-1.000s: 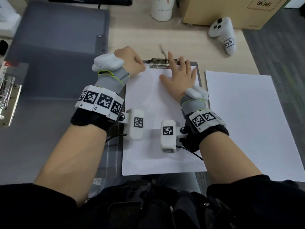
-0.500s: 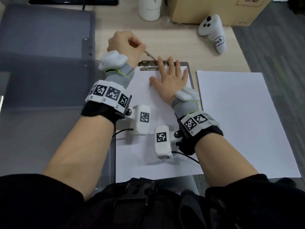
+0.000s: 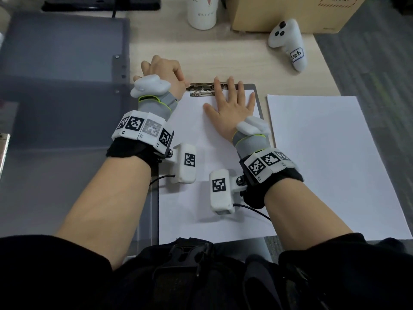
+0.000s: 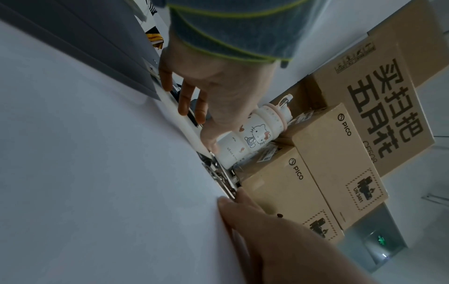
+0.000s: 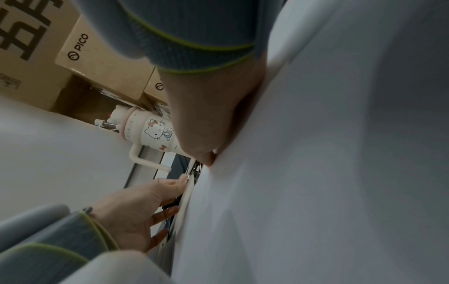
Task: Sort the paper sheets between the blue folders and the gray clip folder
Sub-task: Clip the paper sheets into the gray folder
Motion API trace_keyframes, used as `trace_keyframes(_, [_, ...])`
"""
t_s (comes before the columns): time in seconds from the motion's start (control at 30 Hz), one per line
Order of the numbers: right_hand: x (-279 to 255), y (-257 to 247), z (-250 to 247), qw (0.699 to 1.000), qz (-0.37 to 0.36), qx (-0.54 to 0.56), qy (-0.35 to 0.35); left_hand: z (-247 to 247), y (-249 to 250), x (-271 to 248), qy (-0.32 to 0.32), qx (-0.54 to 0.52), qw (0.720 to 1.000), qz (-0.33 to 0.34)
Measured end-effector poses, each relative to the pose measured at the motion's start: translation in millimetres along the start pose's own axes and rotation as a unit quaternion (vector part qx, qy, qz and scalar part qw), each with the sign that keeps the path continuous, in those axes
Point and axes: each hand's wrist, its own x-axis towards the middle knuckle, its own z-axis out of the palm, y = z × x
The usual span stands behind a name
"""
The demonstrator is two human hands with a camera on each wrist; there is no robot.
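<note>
The gray clip folder [image 3: 259,104] lies in the middle of the desk with a white sheet [image 3: 201,135] on it. Its metal clip [image 3: 201,88] lies flat across the sheet's top edge. My left hand [image 3: 174,74] is at the clip's left end, its thumb [image 4: 210,144] touching the lever tip and the other fingers loose. My right hand [image 3: 232,101] lies flat on the sheet, fingers spread, fingertips against the clip. More white paper [image 3: 324,164] lies to the right of the clip folder. A blue-gray folder [image 3: 62,63] lies open at the left.
Along the back of the desk stand a white cartoon bottle [image 3: 202,13] and a cardboard box [image 3: 290,12]. A white controller [image 3: 288,41] lies in front of the box. A metal binder mechanism [image 3: 3,151] shows at the left edge.
The clip's lever, which my left hand held raised half a second ago, now lies flat over the sheet. My right hand has stayed flat on the paper.
</note>
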Motion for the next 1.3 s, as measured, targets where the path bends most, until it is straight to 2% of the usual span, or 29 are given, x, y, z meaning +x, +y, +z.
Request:
trace_keyframes(0.27, [2, -1, 1, 1.0, 0.006, -0.001, -0.009, 2, -6, -4, -0.02, 0.02, 1.0, -0.01])
trace_keyframes(0.53, [0, 0, -2, 1.0, -0.001, -0.003, -0.022, 1, -4, -11, -0.002, -0.011, 1.0, -0.027])
trace_keyframes(0.63, [0, 0, -3, 1.0, -0.002, 0.001, -0.026, 1, -4, -15, 0.001, -0.002, 1.0, -0.014])
trace_keyframes(0.77, [0, -2, -7, 0.999, 0.003, 0.009, -0.044, -1, -2, -25, -0.035, 0.039, 0.999, 0.016])
trace_keyframes(0.9, [-3, -4, -19, 0.997, 0.019, 0.05, -0.061, 4, 4, -42, -0.099, 0.108, 0.988, 0.044])
trace_keyframes(1.0, [-15, -2, -36, 0.993, -0.009, 0.1, -0.066, 1, 18, -63, -0.14, 0.145, 0.976, 0.078])
trace_keyframes(1.1, [-36, 6, -52, 0.99, -0.023, 0.13, -0.056, -5, 36, -90, -0.161, 0.145, 0.971, 0.098])
trace_keyframes(1.2, [-60, 17, -65, 0.985, -0.006, 0.165, -0.047, 0, 47, -111, -0.162, 0.132, 0.97, 0.127])
trace_keyframes(1.3, [-84, 37, -72, 0.98, 0.019, 0.195, -0.019, 9, 63, -128, -0.199, 0.097, 0.961, 0.166])
